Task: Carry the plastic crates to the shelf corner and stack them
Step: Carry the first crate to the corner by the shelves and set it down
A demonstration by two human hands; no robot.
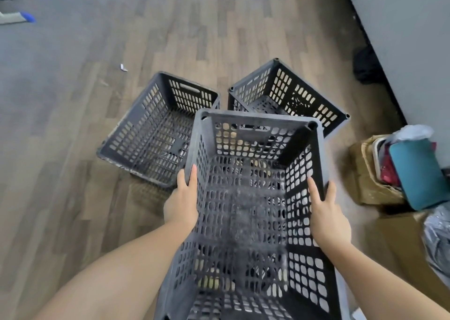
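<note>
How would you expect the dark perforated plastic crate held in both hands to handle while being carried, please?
The dark perforated plastic crate is probably light for its size: the walls are mostly holes and it looks empty. It likely stays stiff, given its thick rim. The left hand and right hand grip opposite walls, so it should not tip much.
</note>
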